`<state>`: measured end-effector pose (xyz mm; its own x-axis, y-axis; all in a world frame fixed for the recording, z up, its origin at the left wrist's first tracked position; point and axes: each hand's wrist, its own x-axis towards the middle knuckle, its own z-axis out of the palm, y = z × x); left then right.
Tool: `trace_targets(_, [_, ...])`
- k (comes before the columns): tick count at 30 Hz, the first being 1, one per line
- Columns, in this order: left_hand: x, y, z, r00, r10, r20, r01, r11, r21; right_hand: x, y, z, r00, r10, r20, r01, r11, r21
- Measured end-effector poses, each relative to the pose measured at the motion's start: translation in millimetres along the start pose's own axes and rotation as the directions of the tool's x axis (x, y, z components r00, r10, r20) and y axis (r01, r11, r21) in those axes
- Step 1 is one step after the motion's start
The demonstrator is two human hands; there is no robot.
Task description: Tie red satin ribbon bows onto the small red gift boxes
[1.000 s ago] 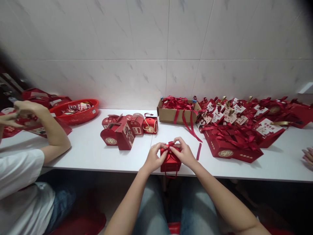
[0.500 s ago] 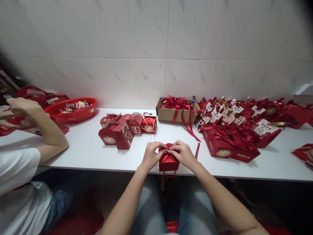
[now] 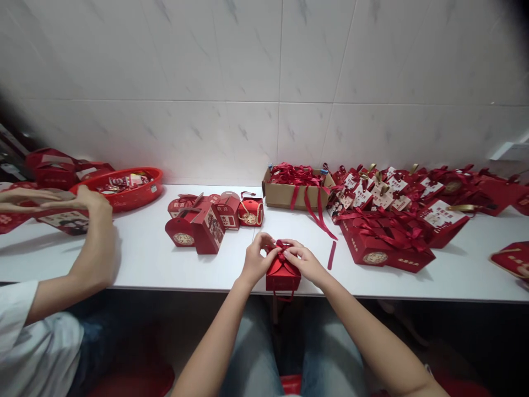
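Observation:
A small red gift box (image 3: pixel 282 278) stands at the table's front edge before me, a cord loop hanging from its near side. On top of it is a dark red ribbon (image 3: pixel 281 255), bunched at the middle. My left hand (image 3: pixel 259 258) pinches the ribbon from the left, fingertips together. From the other side my right hand (image 3: pixel 305 261) pinches it too, thumb and fingers closed. The fingers partly cover the ribbon, so its exact shape there is hidden. Right of the box lies a loose ribbon strip (image 3: pixel 332 255).
A cardboard box (image 3: pixel 297 197) of red ribbons stands at the wall. Left of it are several red gift boxes (image 3: pixel 209 231); many more boxes (image 3: pixel 384 248) crowd the right. A co-worker's arm (image 3: pixel 93 248) reaches beside a red basin (image 3: pixel 142 190) of sweets. Another hand shows at far right.
My fingers have moved slightly apart, and more of the ribbon shows on top of the box. The co-worker's hand on the left has come lower and further right.

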<state>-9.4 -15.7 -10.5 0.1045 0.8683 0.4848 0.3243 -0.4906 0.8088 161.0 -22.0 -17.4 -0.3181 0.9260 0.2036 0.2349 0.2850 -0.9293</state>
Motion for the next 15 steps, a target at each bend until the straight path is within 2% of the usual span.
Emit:
trace_targets(2, [-3.8,6.2,-5.3,1.0,0.015,0.021,-0.016,0.999,0.035,-1.8,1.2,2.8,0.999,0.013,-0.032,-0.013,1.0,-0.004])
trace_targets(6, [-10.1,13.5,-12.2,0.974,0.067,0.216,-0.094,0.989,0.118,-4.4,1.0,6.5,0.998,-0.004,-0.057,0.003,1.0,-0.021])
trace_targets(10, [-8.6,8.0,-13.3,0.978,0.009,0.209,-0.032,0.993,0.111,-9.3,-5.3,6.8,0.995,0.009,-0.097,-0.014,0.999,-0.053])
trace_targets(15, [-2.7,7.7,-20.2,0.971,-0.071,0.227,0.061,0.997,0.052,-16.9,-14.6,-3.2,0.995,0.006,-0.097,-0.008,1.0,-0.019])
